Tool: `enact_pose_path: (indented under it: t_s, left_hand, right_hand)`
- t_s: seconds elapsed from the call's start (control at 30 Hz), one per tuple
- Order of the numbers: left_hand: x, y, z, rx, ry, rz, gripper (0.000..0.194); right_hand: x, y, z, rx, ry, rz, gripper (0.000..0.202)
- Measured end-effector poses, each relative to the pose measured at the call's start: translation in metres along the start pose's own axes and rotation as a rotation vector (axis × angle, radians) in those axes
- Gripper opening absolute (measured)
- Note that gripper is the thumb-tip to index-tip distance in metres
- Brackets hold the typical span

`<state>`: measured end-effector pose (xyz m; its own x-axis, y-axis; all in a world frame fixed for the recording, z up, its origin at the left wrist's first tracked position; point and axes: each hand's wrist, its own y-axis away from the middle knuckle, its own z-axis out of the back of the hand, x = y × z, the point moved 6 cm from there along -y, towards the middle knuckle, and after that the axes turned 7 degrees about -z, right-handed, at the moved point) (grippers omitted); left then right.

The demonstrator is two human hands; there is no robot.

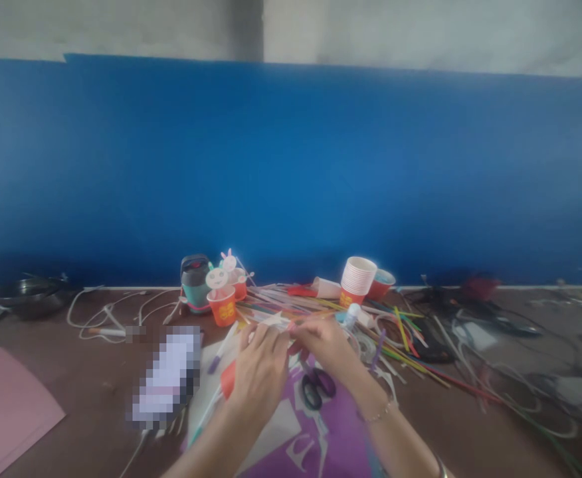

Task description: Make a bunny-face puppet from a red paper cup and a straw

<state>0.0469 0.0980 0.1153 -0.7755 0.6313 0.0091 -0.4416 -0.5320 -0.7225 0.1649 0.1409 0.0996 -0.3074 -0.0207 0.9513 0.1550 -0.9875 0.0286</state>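
Looking down from head height, both of the person's hands meet near the bottom centre of the view, above a purple sheet (341, 438) with shapes cut out of it, lying on a brown worktop (92, 392). The left hand (258, 372) and the right hand (328, 345) have their fingers pinched together on a thin pale strip (275, 321), possibly a straw or a paper piece, held between them just above the worktop; blur makes it hard to say which. A red scrap (228, 380) shows at the left hand's edge. Black-handled scissors (317, 387) lie on the purple sheet just under the right wrist. A pink sheet (6, 411) lies at the near left. Beyond the hands, a loose heap of coloured straws (400, 338) spreads to the right. Further back stand an orange paper cup (224, 305) with a rabbit figure, a teal jug-like container (194, 282), and a stack of paper cups (357, 275). A blue wall (291, 172) closes the scene. In my judgement, the thin strip could slip or bend if pinched unevenly, and a sweep of the right forearm could knock the scissors or scatter the straws.
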Motion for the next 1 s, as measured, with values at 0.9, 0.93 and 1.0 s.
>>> enact_pose_path:
  t_s: [0.9,0.93,1.0]
  left_hand:
    - [0.01,-0.001,-0.007,0.041,0.141,0.097,0.02]
    - [0.014,-0.001,-0.007,0.035,0.197,0.14,0.017]
    - [0.023,-0.003,-0.01,0.035,0.345,0.258,0.012]
  right_hand:
    - [-0.015,-0.008,0.003,-0.1,0.023,-0.079,0.029]
    - [-0.015,-0.009,0.005,-0.118,0.061,-0.061,0.028]
    - [-0.017,-0.011,0.01,-0.171,0.157,-0.037,0.026]
